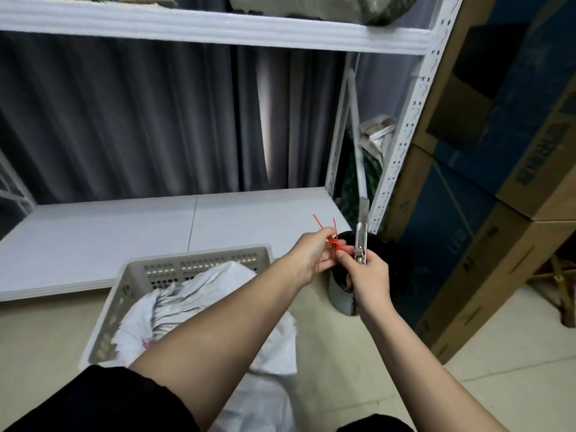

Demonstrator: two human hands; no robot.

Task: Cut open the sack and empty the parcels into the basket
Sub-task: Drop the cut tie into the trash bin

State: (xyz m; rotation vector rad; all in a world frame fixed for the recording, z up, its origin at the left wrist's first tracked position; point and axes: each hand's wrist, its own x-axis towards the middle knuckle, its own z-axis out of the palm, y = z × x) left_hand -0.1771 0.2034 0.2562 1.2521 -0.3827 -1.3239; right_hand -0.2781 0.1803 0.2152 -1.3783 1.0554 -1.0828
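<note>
Head camera view, looking down along both of my bare forearms toward my hands, which meet a little above the floor. My left hand (314, 254) pinches a thin red plastic zip tie (333, 243), its two loose tails sticking up past my fingertips. My right hand (369, 274) is curled round the handle of a silver metal utility knife (361, 241), whose blade points straight up, while its thumb and forefinger also touch the red tie. Directly beyond and below both hands stands a small round bin with a black liner (383, 254), so I judge that the tie is on its way into it. Below my left forearm and nearer to me sits a pale grey perforated plastic basket (199, 263) on the tiled floor, and the crumpled white woven sack (187, 304) lies inside it, with part of it spilling over the near rim toward my knees. From the loose tie I judge the sack's closure to be cut already; whether the mouth is fully open I cannot tell. No parcels show loose in the basket, so the emptying looks still to be done, and the sack will then need lifting away. Beyond my fingers runs a low white shelf board (156, 232), with grey curtains (140, 120) behind it; to the right of my right hand stand stacked brown cardboard boxes (498, 182).
</note>
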